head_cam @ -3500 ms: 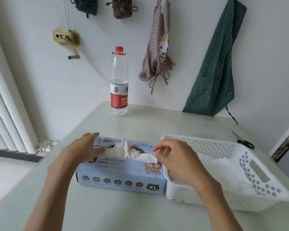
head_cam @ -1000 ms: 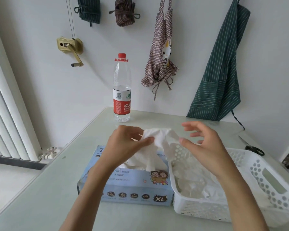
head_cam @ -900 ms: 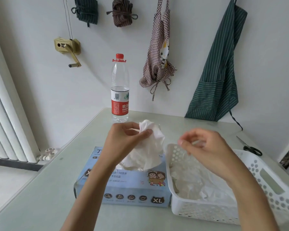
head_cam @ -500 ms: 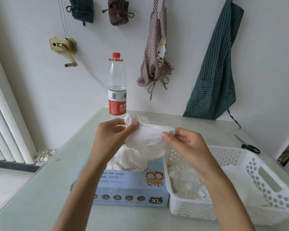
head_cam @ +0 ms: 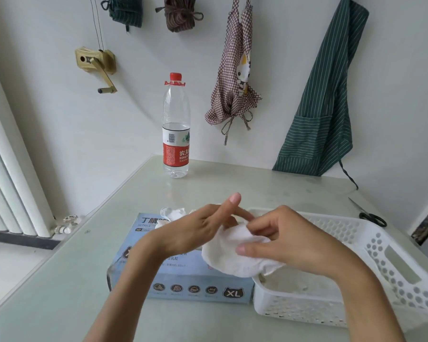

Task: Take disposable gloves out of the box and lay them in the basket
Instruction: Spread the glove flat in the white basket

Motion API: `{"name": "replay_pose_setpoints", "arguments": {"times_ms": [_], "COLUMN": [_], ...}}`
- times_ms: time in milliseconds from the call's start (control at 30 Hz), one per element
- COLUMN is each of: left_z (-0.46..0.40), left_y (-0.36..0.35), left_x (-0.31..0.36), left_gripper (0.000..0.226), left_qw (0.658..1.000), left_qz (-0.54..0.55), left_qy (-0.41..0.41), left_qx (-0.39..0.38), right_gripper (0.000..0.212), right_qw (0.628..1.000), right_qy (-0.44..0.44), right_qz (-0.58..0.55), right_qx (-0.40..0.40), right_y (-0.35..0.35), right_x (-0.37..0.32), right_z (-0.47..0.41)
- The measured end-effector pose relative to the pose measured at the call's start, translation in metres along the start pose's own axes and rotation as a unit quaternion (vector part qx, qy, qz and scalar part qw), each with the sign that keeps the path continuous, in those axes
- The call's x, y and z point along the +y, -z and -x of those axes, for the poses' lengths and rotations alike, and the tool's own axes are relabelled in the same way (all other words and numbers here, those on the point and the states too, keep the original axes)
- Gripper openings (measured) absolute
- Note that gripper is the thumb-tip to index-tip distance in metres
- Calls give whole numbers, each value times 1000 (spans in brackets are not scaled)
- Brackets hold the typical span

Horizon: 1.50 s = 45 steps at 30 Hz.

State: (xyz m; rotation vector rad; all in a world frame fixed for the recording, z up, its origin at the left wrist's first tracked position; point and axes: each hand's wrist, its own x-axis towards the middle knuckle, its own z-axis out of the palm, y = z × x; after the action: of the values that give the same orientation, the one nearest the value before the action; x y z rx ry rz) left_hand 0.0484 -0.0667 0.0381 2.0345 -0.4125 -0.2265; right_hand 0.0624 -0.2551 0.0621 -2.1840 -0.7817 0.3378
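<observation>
pale table (head_cam: 245, 188) under glove box (head_cam: 183, 280), basket (head_cam: 381, 245), bottle (head_cam: 176, 127), scissors (head_cam: 371, 217)

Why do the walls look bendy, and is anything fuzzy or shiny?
Head view: the wide lens bows the radiator and table edge. Soft daylight, only faint shadows. The tabletop shines a bit beneath the water bottle. The left hand, right hand and white glove look slightly soft.

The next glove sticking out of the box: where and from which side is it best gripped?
Judging by its pose, pinch the crumpled white tuft standing up from the blue box, coming from straight above. It is the only part exposed; both hands hold another glove now.
</observation>
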Motion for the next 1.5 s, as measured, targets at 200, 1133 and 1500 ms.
{"name": "replay_pose_setpoints", "arguments": {"times_ms": [200, 1133, 1500], "left_z": [-5, -69, -62], "left_y": [9, -29, -8], "left_x": [-15, 58, 101], "left_gripper": [57, 23, 14], "left_qw": [992, 935, 893], "left_qz": [-90, -222, -295], "left_qy": [-45, -154, -58], "left_qx": [73, 229, 336], "right_gripper": [8, 23, 14], "right_qw": [992, 781, 869], "right_qy": [-78, 109, 62], "right_qz": [-57, 201, -36], "right_qx": [83, 581, 490], "right_y": [27, 84, 79], "right_x": [10, 71, 50], "right_z": [17, 70, 52]}}
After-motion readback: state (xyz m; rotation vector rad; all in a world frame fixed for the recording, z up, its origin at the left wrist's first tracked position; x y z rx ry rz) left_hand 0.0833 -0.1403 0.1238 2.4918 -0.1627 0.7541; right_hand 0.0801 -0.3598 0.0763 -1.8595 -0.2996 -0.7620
